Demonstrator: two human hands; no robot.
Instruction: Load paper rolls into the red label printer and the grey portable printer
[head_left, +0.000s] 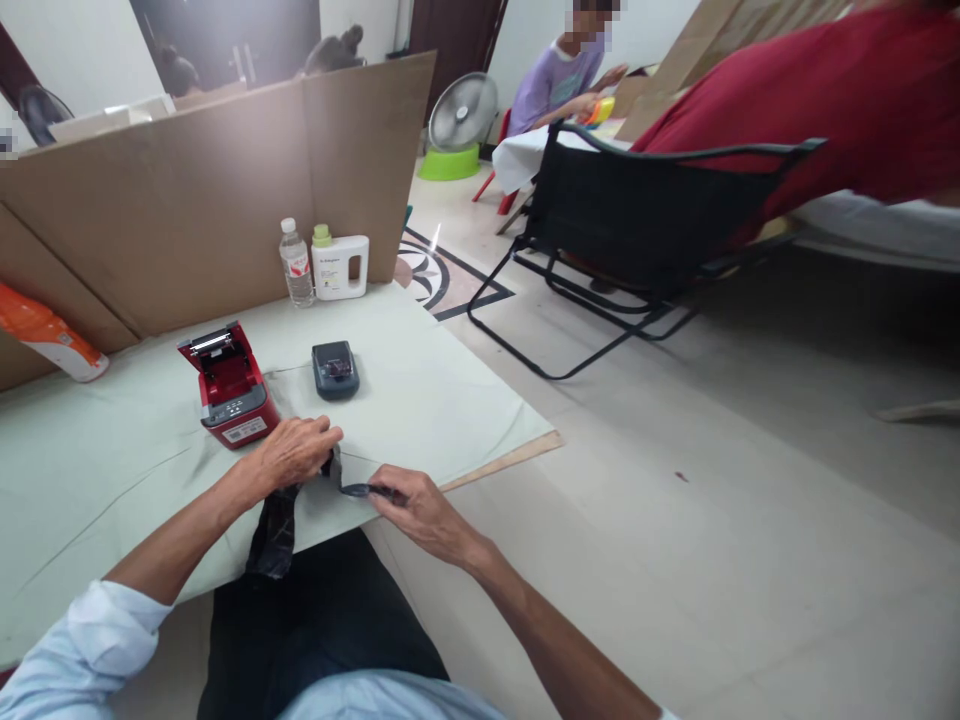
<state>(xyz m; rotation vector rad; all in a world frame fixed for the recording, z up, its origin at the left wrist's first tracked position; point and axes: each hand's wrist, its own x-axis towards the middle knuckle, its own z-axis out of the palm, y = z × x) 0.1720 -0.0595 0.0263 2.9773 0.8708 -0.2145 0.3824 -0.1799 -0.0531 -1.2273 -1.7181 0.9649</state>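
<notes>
just in front of the red printer [231, 388], left hand [292, 455] and right hand [420, 510] gripping a dark pouch [276, 530], pulling its end; printer lid standing open, unloaded.

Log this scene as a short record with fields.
left hand: left hand pinches the upper end of a dark crumpled plastic bag at the table edge
right hand: right hand grips the bag's stretched end
nearby: red receipt printer with open lid; small dark grey device
surface: pale green cloth-covered table
</notes>
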